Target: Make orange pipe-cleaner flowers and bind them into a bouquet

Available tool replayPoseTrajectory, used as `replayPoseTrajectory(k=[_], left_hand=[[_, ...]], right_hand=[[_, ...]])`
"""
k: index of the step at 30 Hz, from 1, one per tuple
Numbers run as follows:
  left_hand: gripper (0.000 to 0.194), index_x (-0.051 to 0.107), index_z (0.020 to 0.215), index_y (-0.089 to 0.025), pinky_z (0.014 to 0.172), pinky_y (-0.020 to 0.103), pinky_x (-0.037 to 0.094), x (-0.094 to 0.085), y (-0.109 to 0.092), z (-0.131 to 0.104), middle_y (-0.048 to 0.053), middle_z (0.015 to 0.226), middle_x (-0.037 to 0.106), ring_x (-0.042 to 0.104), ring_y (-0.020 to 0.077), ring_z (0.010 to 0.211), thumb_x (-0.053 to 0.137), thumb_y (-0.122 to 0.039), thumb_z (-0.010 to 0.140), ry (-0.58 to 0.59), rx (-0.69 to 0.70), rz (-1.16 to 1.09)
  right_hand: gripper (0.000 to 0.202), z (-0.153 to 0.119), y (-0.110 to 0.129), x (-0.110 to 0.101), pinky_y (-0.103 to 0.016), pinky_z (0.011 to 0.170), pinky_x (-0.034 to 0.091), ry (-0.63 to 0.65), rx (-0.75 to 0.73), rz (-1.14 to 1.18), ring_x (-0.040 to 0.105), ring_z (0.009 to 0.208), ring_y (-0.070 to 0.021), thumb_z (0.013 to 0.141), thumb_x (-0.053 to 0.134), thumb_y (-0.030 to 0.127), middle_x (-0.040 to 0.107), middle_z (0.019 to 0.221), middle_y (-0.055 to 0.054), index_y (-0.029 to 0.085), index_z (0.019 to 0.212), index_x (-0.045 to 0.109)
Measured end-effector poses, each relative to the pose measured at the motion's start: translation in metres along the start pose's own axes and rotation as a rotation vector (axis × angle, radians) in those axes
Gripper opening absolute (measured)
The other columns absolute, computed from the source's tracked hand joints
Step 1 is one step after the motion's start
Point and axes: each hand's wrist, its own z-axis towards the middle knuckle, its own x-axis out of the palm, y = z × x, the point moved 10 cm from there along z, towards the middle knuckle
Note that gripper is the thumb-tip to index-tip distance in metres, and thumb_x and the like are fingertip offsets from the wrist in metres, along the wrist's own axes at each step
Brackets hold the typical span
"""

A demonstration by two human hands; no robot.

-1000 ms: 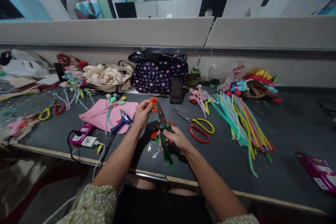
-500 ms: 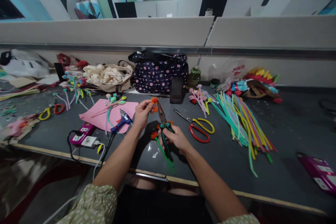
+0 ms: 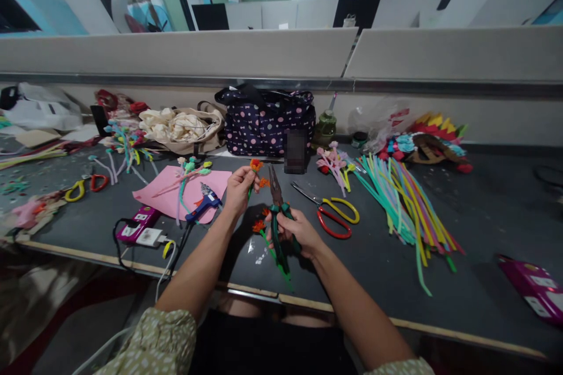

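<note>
Dark worktable (image 3: 440,281) carries a polka-dot bag (image 3: 268,123) at 12 o'clock and a pipe-cleaner bundle (image 3: 404,205) at 2 o'clock. Red-and-yellow scissors (image 3: 332,214) lie just beside the right hand (image 3: 297,231), at its 2 o'clock. That hand is closed around the green-handled long-nose pliers (image 3: 277,211), nose up. Left hand (image 3: 237,187) pinches the orange pipe-cleaner flower (image 3: 255,167) by its stem, at 11 o'clock of the plier nose. Judgement: flower is light, soft, easily crushed; hold the wire stem, not the bloom.

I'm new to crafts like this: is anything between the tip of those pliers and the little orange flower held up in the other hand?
Nothing visible: the pliers in the right hand point up beside the orange flower in the left hand, with open air between.
</note>
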Motion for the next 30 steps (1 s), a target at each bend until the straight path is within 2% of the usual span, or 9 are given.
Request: replayPoseTrajectory(k=[7, 16, 30], left_hand=[[0.027, 0.058, 0.074, -0.015, 0.047, 0.019, 0.041, 0.008, -0.01, -0.002, -0.001, 0.063, 0.058, 0.051, 0.007, 0.049, 0.071, -0.039, 0.075, 0.028, 0.043, -0.015], [0.024, 0.061, 0.079, -0.016, 0.05, 0.019, 0.043, 0.006, -0.007, -0.001, -0.002, 0.065, 0.058, 0.05, 0.0074, 0.052, 0.072, -0.037, 0.074, 0.026, 0.06, -0.023], [0.018, 0.065, 0.081, -0.016, 0.053, 0.019, 0.045, 0.004, -0.007, -0.001, -0.001, 0.065, 0.061, 0.053, 0.0074, 0.053, 0.071, -0.032, 0.075, 0.037, 0.092, 0.035]], right_hand=[[0.037, -0.001, -0.006, 0.002, -0.037, 0.054, 0.058, 0.021, 0.028, -0.007, 0.067, 0.062, -0.0218, 0.076, 0.07, 0.045, 0.046, 0.056, 0.005, 0.013, 0.093, 0.064], [0.038, -0.002, -0.012, 0.007, -0.036, 0.054, 0.058, 0.065, 0.051, -0.02, 0.067, 0.062, -0.0215, 0.076, 0.069, 0.046, 0.047, 0.057, 0.005, 0.013, 0.094, 0.063], [0.041, -0.002, -0.012, 0.007, -0.033, 0.053, 0.057, 0.065, 0.066, -0.074, 0.065, 0.056, -0.0183, 0.078, 0.067, 0.049, 0.063, 0.06, -0.003, 0.012, 0.095, 0.06]])
